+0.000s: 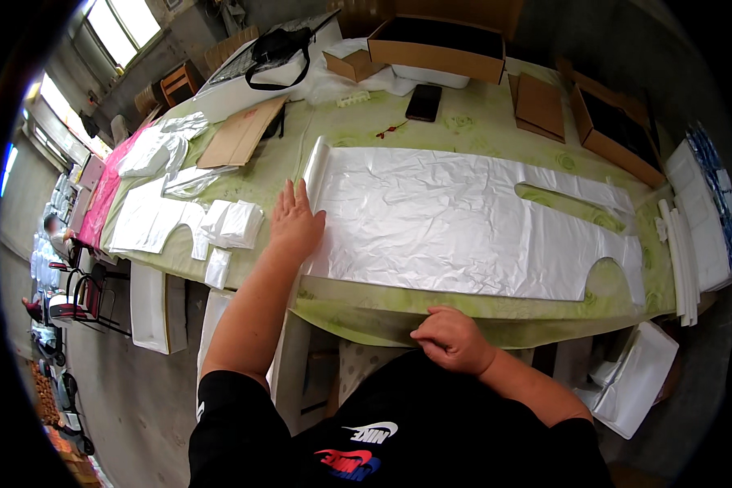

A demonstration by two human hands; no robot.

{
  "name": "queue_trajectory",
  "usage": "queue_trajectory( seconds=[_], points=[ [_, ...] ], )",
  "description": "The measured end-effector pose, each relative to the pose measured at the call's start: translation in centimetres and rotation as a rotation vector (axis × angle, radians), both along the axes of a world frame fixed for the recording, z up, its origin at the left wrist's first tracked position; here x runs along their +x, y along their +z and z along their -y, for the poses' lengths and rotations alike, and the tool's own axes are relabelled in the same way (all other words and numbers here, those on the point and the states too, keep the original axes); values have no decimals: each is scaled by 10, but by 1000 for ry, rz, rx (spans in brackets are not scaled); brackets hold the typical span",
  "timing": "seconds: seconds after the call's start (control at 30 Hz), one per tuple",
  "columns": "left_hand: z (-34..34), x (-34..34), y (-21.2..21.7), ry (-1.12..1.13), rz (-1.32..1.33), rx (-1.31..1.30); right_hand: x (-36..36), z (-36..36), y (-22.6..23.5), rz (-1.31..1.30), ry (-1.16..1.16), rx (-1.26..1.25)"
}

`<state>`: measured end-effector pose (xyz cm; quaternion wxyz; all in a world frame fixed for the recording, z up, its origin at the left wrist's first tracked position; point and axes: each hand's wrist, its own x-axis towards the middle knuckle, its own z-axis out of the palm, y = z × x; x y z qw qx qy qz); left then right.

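Nearest you: right hand (pixel 455 340) at the table's near edge, in front of your black shirt (pixel 455 423). Fingers curled in; can't tell how far they close or whether anything's inside.

Left hand (pixel 297 220) is further in, palm down, fingers straight and close together, gripping nothing. Thumb side is at the rolled left edge of the white plastic sheet (pixel 431 220).

That sheet lies spread and creased across the middle of the green tablecloth (pixel 366 313), left hand to right side. Right end has two openings: a long slot on the far side, a curved cut-out on the near side.

Left of your left hand: small white packet (pixel 217 268) at the table edge, thicker folded white bundle (pixel 232 225) just beyond it, flat white pieces (pixel 142 220) beside that. White tubes (pixel 681 264) stand past the sheet's right end.

Beyond the sheet: flat brown cardboard (pixel 242 134) far left, dark phone (pixel 424 103) centre, open brown box (pixel 614 134) far right. Another open brown box (pixel 439 61) is behind the phone.
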<state>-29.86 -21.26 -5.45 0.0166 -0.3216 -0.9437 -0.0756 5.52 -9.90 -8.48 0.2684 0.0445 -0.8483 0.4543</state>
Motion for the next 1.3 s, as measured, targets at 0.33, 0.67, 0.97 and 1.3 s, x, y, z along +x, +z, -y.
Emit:
queue_trajectory(
  seconds=[0.33,0.67,0.97,1.3],
  points=[
    [-1,-33,26,149,240,4,2,0,3,-6,-19,-14],
    [-80,137,21,-54,1298,1122,-4,-3,50,222,-130,-353],
    [-132,167,-27,-279,978,873,30,-20,29,397,-308,-438],
    [-189,58,-19,-201,907,441,80,-30,43,567,-269,-567]
  ],
)
